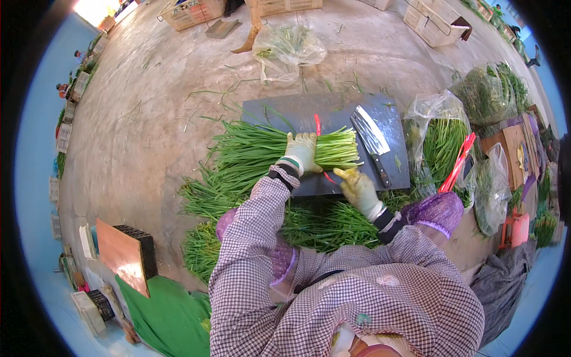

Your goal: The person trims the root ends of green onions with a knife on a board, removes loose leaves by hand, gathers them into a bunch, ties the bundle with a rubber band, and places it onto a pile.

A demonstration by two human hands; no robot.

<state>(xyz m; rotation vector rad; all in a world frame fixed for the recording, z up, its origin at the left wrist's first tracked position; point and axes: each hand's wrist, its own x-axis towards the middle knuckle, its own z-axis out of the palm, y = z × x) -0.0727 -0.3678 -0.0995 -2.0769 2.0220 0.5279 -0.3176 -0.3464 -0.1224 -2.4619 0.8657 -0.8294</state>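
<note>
A thick bundle of garlic chives lies across a dark board, its pale cut ends pointing right. My left hand, in a light glove, is wrapped over the bundle near the pale ends and presses it down. A red tie strip passes under the bundle, with one end showing beyond it and the other on my side. Close to that near end, my gloved right hand has its fingers curled, apparently pinching the strip. A cleaver with a dark handle rests on the board's right side.
More loose chives lie between the board and my legs. To the right stand a clear bag of greens and a bunch of red strips. Beyond the board are a crumpled plastic bag and a crate. A green cloth lies at left.
</note>
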